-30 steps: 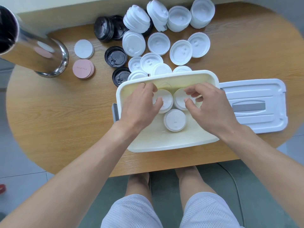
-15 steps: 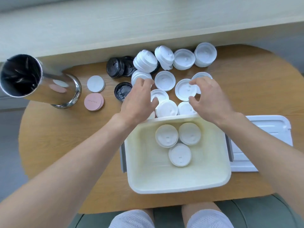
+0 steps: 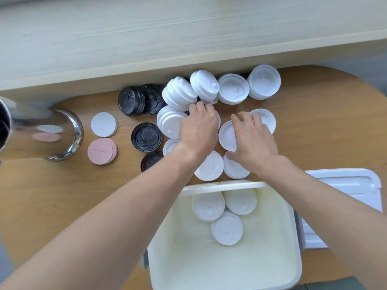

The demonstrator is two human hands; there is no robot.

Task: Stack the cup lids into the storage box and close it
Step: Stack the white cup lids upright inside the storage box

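Note:
The cream storage box (image 3: 222, 186) stands open at the table's near edge with three white cup lids (image 3: 227, 228) lying flat in its far half. Beyond the box lie many white lids, single and in stacks (image 3: 180, 93). My left hand (image 3: 198, 130) is spread palm down over a white lid just behind the box, which it mostly hides. My right hand (image 3: 253, 139) rests with fingers apart on another flat white lid (image 3: 227, 136). Neither hand has lifted anything. The box's white cover (image 3: 343, 189) lies flat to the right of the box.
Several black lids (image 3: 146, 137) sit left of the white ones. Further left are a pink disc stack (image 3: 101, 151), a white disc (image 3: 103, 124) and a shiny steel cylinder (image 3: 41, 132). A pale ledge (image 3: 188, 38) runs right behind the lids.
Both hands have left the box, where they set lids down, and reached forward to the loose white lids behind it. My view has tilted up toward the table's back.

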